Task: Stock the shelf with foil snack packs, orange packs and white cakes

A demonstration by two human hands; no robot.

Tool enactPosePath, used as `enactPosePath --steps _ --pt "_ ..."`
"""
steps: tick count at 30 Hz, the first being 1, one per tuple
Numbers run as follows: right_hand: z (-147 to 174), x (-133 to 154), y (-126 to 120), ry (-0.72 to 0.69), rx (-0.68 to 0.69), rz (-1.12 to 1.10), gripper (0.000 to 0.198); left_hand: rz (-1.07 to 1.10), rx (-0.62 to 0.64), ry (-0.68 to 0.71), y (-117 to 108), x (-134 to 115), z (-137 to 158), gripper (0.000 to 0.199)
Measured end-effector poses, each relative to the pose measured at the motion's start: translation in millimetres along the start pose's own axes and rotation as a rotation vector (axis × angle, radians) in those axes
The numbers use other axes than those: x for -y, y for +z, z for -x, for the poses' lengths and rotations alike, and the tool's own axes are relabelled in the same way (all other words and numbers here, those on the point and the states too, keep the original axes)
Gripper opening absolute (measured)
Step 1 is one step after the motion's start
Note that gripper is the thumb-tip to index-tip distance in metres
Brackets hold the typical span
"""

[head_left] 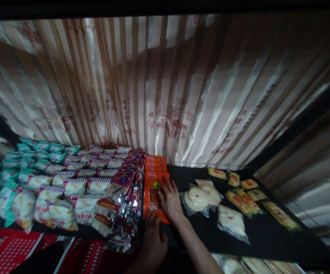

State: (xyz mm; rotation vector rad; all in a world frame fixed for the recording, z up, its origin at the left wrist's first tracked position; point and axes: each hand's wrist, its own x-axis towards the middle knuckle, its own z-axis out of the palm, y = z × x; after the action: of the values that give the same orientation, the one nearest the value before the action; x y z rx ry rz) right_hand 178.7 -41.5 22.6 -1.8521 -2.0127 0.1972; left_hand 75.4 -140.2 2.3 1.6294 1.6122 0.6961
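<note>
Orange flat snack packets lie overlapped in a row on the black shelf. Across the front packet's right side, my right hand rests with its fingers spread. My left hand is at the bottom edge of the same packet, fingers stretched forward and thumb apart, touching it from the near side. Dark red and silver packets are stacked directly to the left. Right of my right hand lie clear bags of round white flatbreads.
White striped snack bags and teal bags fill the shelf's left part. Small yellow packs lie at the right of the black shelf. A pleated printed curtain hangs behind. Red perforated crates stand below left.
</note>
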Motion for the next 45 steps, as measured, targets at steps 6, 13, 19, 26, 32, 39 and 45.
enactPosePath --steps 6,13,19,26,32,39,45 --pt "-25 19 0 0.079 0.143 0.045 0.061 0.012 -0.044 0.039 13 12 0 0.06" --pt "-29 21 10 0.069 0.156 0.132 0.065 0.017 -0.005 0.054 14 15 2 0.059" --pt "-26 21 17 0.081 0.092 0.14 0.064 0.006 -0.011 0.084 11 18 1 0.059" --pt "-24 22 21 0.094 0.072 0.163 0.063 0.021 -0.085 0.14 20 32 -1 0.055" --pt "-24 22 25 0.084 0.091 0.2 0.059 0.0 -0.078 0.173 18 32 0 0.054" --pt "-24 24 28 0.082 0.073 0.211 0.057 -0.046 -0.087 0.222 14 29 5 0.049" --pt "-25 26 27 0.096 0.097 0.229 0.059 -0.058 -0.048 0.206 8 24 9 0.052"
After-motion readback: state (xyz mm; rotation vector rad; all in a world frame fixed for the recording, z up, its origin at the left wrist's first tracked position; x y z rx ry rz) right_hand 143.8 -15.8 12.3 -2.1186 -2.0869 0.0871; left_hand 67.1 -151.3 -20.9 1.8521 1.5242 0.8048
